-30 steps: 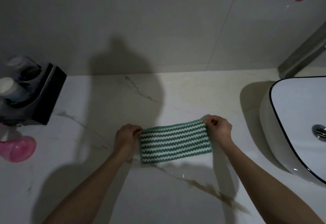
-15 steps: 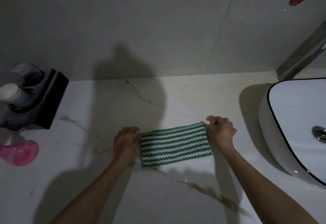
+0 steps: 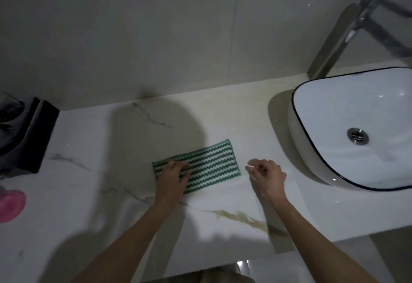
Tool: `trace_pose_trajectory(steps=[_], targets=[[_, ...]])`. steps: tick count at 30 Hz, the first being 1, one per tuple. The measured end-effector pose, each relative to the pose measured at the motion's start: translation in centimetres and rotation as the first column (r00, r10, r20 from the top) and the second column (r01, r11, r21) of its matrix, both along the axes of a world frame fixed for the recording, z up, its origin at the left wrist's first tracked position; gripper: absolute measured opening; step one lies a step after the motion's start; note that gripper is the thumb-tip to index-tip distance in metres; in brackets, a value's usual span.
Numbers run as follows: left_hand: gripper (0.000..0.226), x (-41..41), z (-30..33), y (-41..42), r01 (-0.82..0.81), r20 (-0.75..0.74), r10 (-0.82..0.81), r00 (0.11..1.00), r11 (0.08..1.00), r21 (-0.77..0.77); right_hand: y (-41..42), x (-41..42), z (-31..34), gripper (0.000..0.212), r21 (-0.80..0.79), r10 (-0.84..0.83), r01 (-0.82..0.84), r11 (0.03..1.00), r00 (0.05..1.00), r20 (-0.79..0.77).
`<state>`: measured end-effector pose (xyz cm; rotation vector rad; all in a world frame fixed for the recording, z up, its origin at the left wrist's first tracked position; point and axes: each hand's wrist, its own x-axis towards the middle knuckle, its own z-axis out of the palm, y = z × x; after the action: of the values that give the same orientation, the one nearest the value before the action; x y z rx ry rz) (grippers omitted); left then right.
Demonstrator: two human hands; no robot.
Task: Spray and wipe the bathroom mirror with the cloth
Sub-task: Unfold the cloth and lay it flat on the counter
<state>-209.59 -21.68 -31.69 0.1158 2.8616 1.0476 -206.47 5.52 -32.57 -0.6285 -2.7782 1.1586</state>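
The left hand (image 3: 172, 178) lies on the left end of the green and white cloth (image 3: 200, 167), its fingers spread flat and pressing, not gripping. The cloth is folded into a strip on the marble counter (image 3: 93, 167). The right hand (image 3: 267, 174) is just beside the cloth's right edge, apart from it, with fingers loosely curled and holding nothing. Further right stands the white basin (image 3: 354, 126); between it and this hand is bare counter. Far left is a dark box (image 3: 33, 135).
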Motion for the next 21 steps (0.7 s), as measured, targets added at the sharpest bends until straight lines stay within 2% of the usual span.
trace_pose_trajectory(steps=[2, 4, 6, 8, 12, 15, 18, 21], targets=[[0.025, -0.2, 0.0, 1.2, 0.026, 0.008, -0.027, 1.0, 0.999, 0.029, -0.3, 1.4, 0.2, 0.005, -0.021, -0.041, 0.041, 0.999, 0.999, -0.004], [0.021, -1.1, 0.0, 2.3, 0.029, 0.003, -0.029, 1.0, 0.999, 0.029, -0.8, 2.6, 0.0, 0.009, -0.018, -0.06, 0.06, 0.998, 0.998, -0.001], [0.02, -2.5, 0.2, 3.0, 0.026, 0.022, -0.027, 0.999, 0.999, 0.04, -1.3, 3.6, -0.5, 0.02, 0.008, -0.056, 0.056, 0.998, 0.998, 0.006], [0.021, -4.2, 0.2, 3.4, 0.073, 0.003, -0.073, 0.997, 0.997, 0.02, -2.0, 4.2, -0.8, 0.02, 0.023, -0.091, 0.091, 0.996, 0.996, 0.017], [0.029, -7.9, -0.4, 4.6, 0.256, 0.058, -0.253, 0.966, 0.965, -0.055, -4.2, 4.6, -1.3, 0.031, 0.103, -0.157, 0.15, 0.983, 0.986, 0.062], [0.033, -10.0, -0.8, 5.8, 0.44, -0.024, -0.454, 0.891, 0.874, -0.206, -6.1, 4.5, -1.5, 0.035, 0.181, -0.202, 0.195, 0.964, 0.979, 0.024], [0.032, -11.3, -0.5, 7.5, 0.564, -0.07, -0.641, 0.764, 0.717, -0.409, -7.8, 4.0, -1.0, 0.037, 0.239, -0.253, 0.239, 0.941, 0.967, 0.03], [0.039, -12.4, -0.4, 8.7, 0.651, -0.016, -0.737, 0.675, 0.606, -0.457, -9.0, 3.2, -0.4, 0.032, 0.22, -0.35, 0.333, 0.917, 0.936, 0.044]])
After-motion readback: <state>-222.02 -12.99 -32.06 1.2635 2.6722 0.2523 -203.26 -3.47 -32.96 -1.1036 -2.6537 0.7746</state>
